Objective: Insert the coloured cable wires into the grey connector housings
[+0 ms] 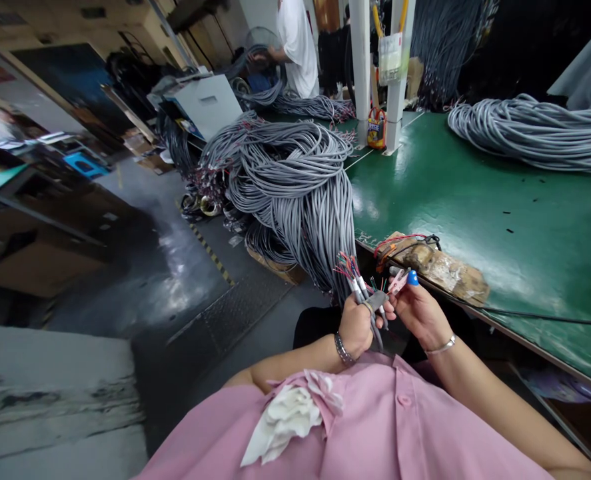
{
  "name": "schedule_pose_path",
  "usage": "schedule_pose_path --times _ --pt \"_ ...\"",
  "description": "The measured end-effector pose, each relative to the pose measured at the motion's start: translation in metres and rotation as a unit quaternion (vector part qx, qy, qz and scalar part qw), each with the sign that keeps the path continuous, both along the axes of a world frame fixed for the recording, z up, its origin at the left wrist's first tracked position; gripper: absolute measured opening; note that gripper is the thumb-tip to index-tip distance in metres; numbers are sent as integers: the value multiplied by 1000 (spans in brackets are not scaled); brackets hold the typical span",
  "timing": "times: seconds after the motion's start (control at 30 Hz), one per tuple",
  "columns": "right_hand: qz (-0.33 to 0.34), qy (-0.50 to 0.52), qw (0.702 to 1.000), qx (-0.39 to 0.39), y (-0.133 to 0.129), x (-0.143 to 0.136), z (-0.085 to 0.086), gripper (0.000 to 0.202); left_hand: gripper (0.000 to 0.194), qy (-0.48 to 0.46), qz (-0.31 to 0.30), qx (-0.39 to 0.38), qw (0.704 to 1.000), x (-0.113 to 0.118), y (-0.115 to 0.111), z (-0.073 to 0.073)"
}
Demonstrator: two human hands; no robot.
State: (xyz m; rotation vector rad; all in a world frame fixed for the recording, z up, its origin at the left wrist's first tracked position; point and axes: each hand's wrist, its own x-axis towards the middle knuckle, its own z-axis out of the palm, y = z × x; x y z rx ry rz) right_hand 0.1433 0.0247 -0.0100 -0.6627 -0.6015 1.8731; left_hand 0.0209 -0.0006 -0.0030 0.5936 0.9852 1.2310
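My left hand (358, 328) is closed around several grey cables (360, 293), whose stripped ends fan out into thin coloured wires (348, 265). A dull grey band wraps the thumb. Close beside it, my right hand (420, 312) pinches a small pale pink, clip-like piece (399, 282). A blue finger cover (413, 277) sits on one fingertip of that hand. Loose green and orange wire ends (378, 285) show between the two hands. Whether the right fingers also hold a wire is too small to make out.
A large heap of coiled grey cable (295, 167) hangs over the bench end. On the green bench (440, 193) a taped, worn block (435, 263) lies at the near edge, with a black cord (540, 318). More coils (530, 130) lie right; a person (298, 50) stands behind.
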Motion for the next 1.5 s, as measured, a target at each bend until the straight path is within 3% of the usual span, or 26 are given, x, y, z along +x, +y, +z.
schedule_pose_path --times 0.17,0.43,0.73,0.93,1.03,1.13,1.3,1.43,1.5 --pt "-2 11 1000 -7 1 -2 -4 40 32 20 -7 -1 1000 -1 0 -6" --pt "-59 40 996 -46 3 12 -30 38 30 13 -28 5 1000 -9 -8 -10" --pt "-77 10 994 -72 -13 39 -47 24 34 124 -57 30 990 -20 -11 -48" --pt "-64 -73 995 -33 -29 45 -46 23 39 69 -56 40 995 -28 -20 -42" --pt "-44 -132 990 9 -39 40 -38 23 35 47 -84 63 993 -34 -27 -36" --pt "-13 -228 971 75 -49 30 -24 24 34 45 -113 85 989 -38 -35 -33" --pt "58 -330 913 232 -60 4 4 22 43 61 -124 109 984 -38 -46 -32" --pt "26 -414 852 319 -66 -9 14 19 53 95 -120 163 975 -39 -53 -32" --pt "8 -427 842 330 -69 -12 14 17 53 106 -132 180 969 -41 -56 -31"
